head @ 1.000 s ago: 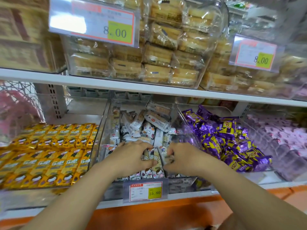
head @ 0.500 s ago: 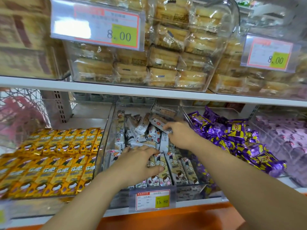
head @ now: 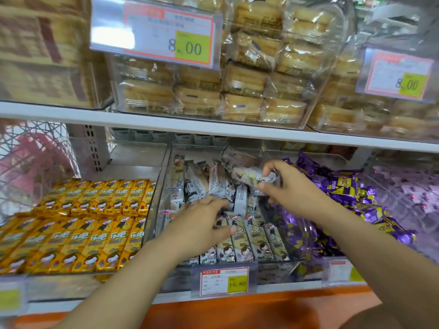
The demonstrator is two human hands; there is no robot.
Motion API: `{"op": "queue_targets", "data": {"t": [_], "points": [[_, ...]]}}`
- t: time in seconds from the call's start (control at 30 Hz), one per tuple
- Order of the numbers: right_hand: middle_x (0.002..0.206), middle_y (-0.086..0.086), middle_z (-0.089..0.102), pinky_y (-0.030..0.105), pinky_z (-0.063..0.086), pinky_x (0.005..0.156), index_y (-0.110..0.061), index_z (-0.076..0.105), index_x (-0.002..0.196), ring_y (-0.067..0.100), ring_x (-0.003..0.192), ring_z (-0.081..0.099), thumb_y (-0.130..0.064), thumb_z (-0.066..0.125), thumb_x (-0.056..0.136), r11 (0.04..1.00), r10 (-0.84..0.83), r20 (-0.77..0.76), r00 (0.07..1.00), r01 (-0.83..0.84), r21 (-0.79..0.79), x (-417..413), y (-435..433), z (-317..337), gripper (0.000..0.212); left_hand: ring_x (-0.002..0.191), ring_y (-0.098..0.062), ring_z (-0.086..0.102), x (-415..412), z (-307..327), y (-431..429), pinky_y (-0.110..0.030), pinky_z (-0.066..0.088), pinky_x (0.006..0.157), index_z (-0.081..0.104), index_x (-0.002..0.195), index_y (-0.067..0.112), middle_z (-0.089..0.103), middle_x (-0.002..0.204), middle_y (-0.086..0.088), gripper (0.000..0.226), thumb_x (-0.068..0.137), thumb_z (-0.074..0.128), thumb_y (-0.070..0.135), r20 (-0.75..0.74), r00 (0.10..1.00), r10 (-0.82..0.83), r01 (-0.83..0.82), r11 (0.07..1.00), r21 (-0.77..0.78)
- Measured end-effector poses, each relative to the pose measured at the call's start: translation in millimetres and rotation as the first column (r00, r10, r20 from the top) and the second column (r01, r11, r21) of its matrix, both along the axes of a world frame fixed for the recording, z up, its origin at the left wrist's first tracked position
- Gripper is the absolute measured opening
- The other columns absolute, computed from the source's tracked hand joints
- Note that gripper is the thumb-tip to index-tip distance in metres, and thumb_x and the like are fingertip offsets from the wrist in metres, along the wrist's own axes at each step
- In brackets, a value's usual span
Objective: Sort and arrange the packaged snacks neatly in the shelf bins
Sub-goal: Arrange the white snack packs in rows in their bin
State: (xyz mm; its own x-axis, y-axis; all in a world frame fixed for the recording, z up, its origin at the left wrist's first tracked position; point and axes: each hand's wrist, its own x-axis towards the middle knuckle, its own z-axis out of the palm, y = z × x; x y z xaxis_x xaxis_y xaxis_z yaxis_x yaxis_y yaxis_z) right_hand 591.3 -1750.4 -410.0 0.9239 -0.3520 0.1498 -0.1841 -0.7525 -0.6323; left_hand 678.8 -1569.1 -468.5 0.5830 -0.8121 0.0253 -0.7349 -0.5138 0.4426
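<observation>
In right grip [head: 294, 191]: pack [head: 249, 176], pinched; left grip [head: 202, 224] released, over row [head: 256, 243]. Lay pack parallel beyond left grip, label up.

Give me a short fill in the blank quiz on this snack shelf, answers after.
The right hand pinches a ____ snack packet.
The neatly rowed packets on the far left are ____.
The lower, readable price tag reads ____.
The shiny packets right of that hand are ____.
Answers: white; yellow; 16.80; purple.
</observation>
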Motion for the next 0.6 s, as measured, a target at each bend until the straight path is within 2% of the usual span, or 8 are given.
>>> {"op": "queue_targets", "data": {"t": [0.07, 0.17, 0.27, 0.3, 0.37, 0.43, 0.5, 0.6], "points": [[0.074, 0.002, 0.068, 0.038, 0.049, 0.064, -0.026, 0.044, 0.091, 0.015, 0.064, 0.063, -0.028, 0.053, 0.095, 0.992, 0.011, -0.049, 0.999, -0.004, 0.130, -11, 1, 3, 0.010, 0.135, -0.014, 0.035, -1, 3, -2, -0.037, 0.032, 0.112, 0.021, 0.147, 0.034, 0.029, 0.152, 0.009, 0.068, 0.090, 0.052, 0.052, -0.045, 0.998, 0.052, -0.058, 0.987, -0.149], [0.084, 0.002, 0.072, 0.045, 0.051, 0.076, -0.027, 0.044, 0.092, 0.014, 0.070, 0.062, -0.034, 0.053, 0.093, 0.987, 0.037, -0.088, 0.995, -0.023, 0.158, -25, 1, 5, 0.012, 0.129, -0.010, 0.042, -2, 12, -10, -0.035, 0.038, 0.107, 0.021, 0.147, 0.038, 0.033, 0.148, 0.014, 0.065, 0.091, 0.054, 0.045, -0.236, 0.970, 0.054, -0.142, 0.916, -0.375], [0.081, 0.004, 0.072, 0.041, 0.040, 0.057, -0.027, 0.044, 0.092, 0.021, 0.063, 0.048, -0.036, 0.053, 0.093, 0.983, 0.078, -0.081, 0.994, -0.063, 0.174, -36, 2, 8, 0.013, 0.113, -0.006, 0.054, -5, 20, -17, -0.033, 0.043, 0.101, 0.043, 0.132, 0.043, 0.047, 0.133, 0.015, 0.041, 0.092, 0.055, 0.037, -0.418, 0.908, -0.028, -0.205, 0.841, -0.502], [0.076, 0.004, 0.068, 0.036, 0.035, 0.054, -0.026, 0.045, 0.092, 0.019, 0.059, 0.043, -0.036, 0.054, 0.092, 0.983, 0.093, -0.073, 0.993, -0.080, 0.167, -40, 2, 8, 0.013, 0.108, -0.007, 0.059, -6, 21, -20, -0.034, 0.046, 0.099, 0.051, 0.124, 0.042, 0.053, 0.130, 0.011, 0.033, 0.092, 0.056, 0.034, -0.482, 0.874, -0.065, -0.230, 0.818, -0.528], [0.071, -0.005, 0.062, 0.030, 0.039, 0.057, -0.025, 0.052, 0.090, 0.015, 0.057, 0.047, -0.037, 0.059, 0.089, 0.984, 0.124, -0.038, 0.992, -0.118, 0.131, -46, 1, 9, 0.014, 0.100, -0.014, 0.065, -7, 24, -27, -0.038, 0.052, 0.094, 0.056, 0.118, 0.036, 0.061, 0.121, -0.001, 0.030, 0.090, 0.061, 0.027, -0.632, 0.757, -0.163, -0.317, 0.755, -0.574], [0.083, -0.007, 0.065, 0.033, 0.049, 0.074, -0.026, 0.059, 0.083, 0.011, 0.075, 0.060, -0.040, 0.061, 0.084, 0.992, 0.113, 0.014, 0.993, -0.114, 0.052, -50, -6, 8, 0.015, 0.104, -0.022, 0.064, -3, 25, -35, -0.047, 0.050, 0.095, 0.055, 0.120, 0.029, 0.065, 0.116, -0.006, 0.038, 0.084, 0.066, 0.029, -0.711, 0.675, -0.199, -0.397, 0.714, -0.577], [0.091, 0.003, 0.067, 0.040, 0.049, 0.081, -0.029, 0.061, 0.079, 0.018, 0.087, 0.061, -0.044, 0.060, 0.082, 0.998, 0.067, 0.059, 0.996, -0.067, -0.003, -53, -16, 5, 0.015, 0.105, -0.020, 0.064, 0, 27, -47, -0.045, 0.049, 0.095, 0.057, 0.119, 0.027, 0.065, 0.114, -0.004, 0.036, 0.084, 0.067, 0.031, -0.697, 0.704, -0.136, -0.391, 0.744, -0.541], [0.090, -0.001, 0.065, 0.023, 0.046, 0.069, -0.032, 0.060, 0.080, 0.011, 0.082, 0.058, -0.035, 0.062, 0.086, 0.999, 0.046, 0.071, 0.996, -0.044, -0.023, -57, -26, -2, 0.007, 0.094, -0.012, 0.063, -4, 30, -71, -0.026, 0.051, 0.082, 0.062, 0.105, 0.028, 0.064, 0.103, 0.000, 0.016, 0.090, 0.063, 0.022, -0.623, 0.779, -0.067, -0.326, 0.806, -0.495]]}}
